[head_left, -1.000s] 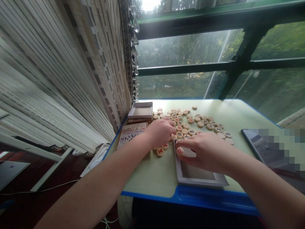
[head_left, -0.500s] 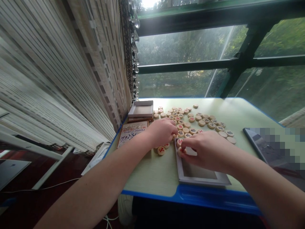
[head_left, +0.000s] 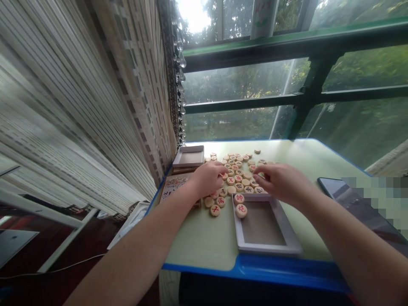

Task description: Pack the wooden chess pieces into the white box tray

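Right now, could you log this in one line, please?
left hand: at loose pieces; right hand: opposite side; near box: red-marked pieces at corner

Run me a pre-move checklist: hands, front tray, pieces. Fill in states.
1. Front tray open side up on the table: ok.
2. Two pieces, red-marked, at its far left corner, marks up: ok.
3. Every loose piece marked side up: not ok, some show blank faces, like this blank piece.
4. Left hand, at the loose pieces' left side, gripping one: cannot tell, fingertips unclear.
5. Right hand, beyond the tray by the loose pieces, gripping one: cannot tell.
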`<state>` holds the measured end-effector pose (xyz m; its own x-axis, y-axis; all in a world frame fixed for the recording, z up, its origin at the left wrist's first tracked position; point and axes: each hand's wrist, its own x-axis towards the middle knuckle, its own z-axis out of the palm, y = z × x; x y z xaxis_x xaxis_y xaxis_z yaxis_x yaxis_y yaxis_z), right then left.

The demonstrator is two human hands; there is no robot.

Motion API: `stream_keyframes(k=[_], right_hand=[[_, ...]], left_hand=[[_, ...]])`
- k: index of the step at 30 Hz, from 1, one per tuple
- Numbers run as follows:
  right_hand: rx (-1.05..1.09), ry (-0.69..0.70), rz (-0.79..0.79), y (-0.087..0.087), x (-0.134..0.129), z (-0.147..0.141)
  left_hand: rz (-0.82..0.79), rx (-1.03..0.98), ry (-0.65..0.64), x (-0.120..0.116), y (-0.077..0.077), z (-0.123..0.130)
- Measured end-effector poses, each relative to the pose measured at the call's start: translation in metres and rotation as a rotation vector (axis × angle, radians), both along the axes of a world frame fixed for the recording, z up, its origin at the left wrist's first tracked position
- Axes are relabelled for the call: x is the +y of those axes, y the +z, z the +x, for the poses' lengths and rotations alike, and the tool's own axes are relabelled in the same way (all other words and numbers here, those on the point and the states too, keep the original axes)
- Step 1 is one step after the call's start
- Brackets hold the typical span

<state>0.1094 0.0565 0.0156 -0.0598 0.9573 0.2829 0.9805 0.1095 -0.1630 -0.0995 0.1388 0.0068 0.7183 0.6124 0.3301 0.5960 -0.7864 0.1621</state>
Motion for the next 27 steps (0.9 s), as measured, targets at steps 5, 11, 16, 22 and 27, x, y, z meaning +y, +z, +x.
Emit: stream_keyframes(k=[5,11,16,22,27], right_hand=[[0.079,0.037,-0.084,-0.015,0.014,0.002],[0.145,0.134,-0.113,-0.021,0.019,0.002],[0.199,0.144,-0.137,-0.021,0.02,0.002],[0.248,0.108,-0.215,-0.02,0.025,0.004],[0.271,0.083,-0.25,-0.019,0.028,0.005]], left_hand=[[-0.194,-0.07,0.033,0.006,0.0,-0.004],[-0.612,-0.184,0.052,0.008,-0.001,-0.004],[-0.443,-0.13,0.165,0.003,0.012,-0.005],[-0.409,0.028,0.187,-0.003,0.021,-0.008],[-0.344,-0.003,0.177,0.003,0.012,-0.007]])
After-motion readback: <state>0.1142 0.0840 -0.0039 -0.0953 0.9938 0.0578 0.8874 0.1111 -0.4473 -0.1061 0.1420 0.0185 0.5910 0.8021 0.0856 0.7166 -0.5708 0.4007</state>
